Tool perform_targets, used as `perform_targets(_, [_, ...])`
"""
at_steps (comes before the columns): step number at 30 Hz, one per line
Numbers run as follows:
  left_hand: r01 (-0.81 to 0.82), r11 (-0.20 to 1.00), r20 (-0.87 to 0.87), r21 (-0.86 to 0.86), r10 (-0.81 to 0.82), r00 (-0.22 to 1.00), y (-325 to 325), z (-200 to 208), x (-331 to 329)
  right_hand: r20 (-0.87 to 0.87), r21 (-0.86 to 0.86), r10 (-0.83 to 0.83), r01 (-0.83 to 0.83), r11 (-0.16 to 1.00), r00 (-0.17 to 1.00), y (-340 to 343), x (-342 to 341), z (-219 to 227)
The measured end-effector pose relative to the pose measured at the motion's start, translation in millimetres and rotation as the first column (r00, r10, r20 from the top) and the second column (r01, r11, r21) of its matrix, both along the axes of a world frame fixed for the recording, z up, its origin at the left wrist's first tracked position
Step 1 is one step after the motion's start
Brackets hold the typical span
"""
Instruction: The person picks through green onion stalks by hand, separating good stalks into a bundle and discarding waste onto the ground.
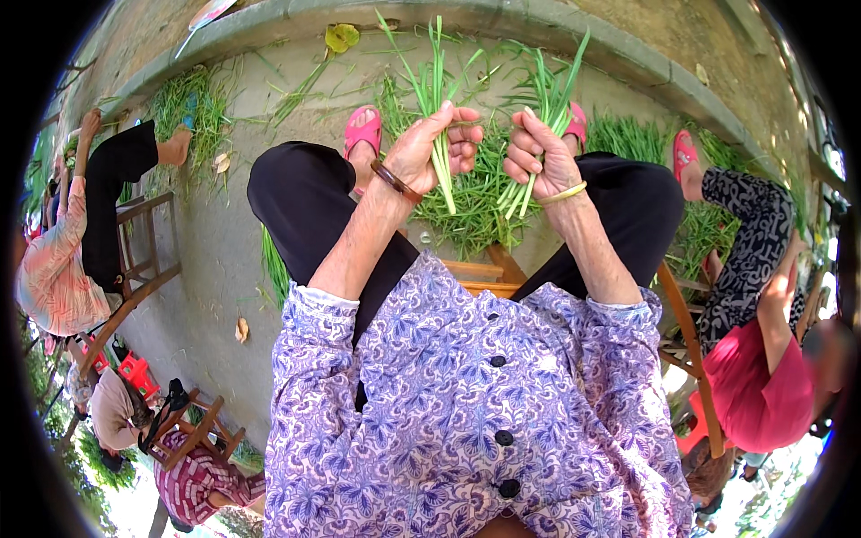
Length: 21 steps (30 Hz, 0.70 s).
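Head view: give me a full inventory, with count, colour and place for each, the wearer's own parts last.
Left bunch: one, green with pale ends, in the left hand
Right bunch: one, green with pale ends, in the right hand
Loose greens: several heaps, green, ground ahead and both sides
Yellow leaf: one, yellowish, top
Dry leaves: at least two, brownish, ground at left
Curb: one, grey, across top
Wooden chairs: at least three, brown, left, lower left, right
Co-workers: at least four, mixed clothing colours, both sides
Shirt: one, purple-white, lower centre
Left hand: one, brown bangle, upper centre
Right hand: one, yellow bangle, upper centre
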State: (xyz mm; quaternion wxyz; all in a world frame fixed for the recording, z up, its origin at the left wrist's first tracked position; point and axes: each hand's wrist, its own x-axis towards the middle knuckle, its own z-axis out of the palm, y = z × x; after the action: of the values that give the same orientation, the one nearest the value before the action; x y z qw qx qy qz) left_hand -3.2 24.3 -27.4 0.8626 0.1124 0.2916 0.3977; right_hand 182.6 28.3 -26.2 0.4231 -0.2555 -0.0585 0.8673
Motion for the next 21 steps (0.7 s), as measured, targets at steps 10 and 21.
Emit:
perform_targets(10, [-0.003, 0.998, -0.203, 0.066, 0.016, 0.979, -3, 2, 9, 0.374, 0.045, 0.084, -0.109, 0.993, 0.923, -16, -21, 18])
perform_targets(21, [-0.009, 0.992, -0.162, 0.123, 0.029, 0.986, -8, 0, 24, 0.427, 0.100, 0.096, -0.153, 0.983, 0.899, -25, -31, 17])
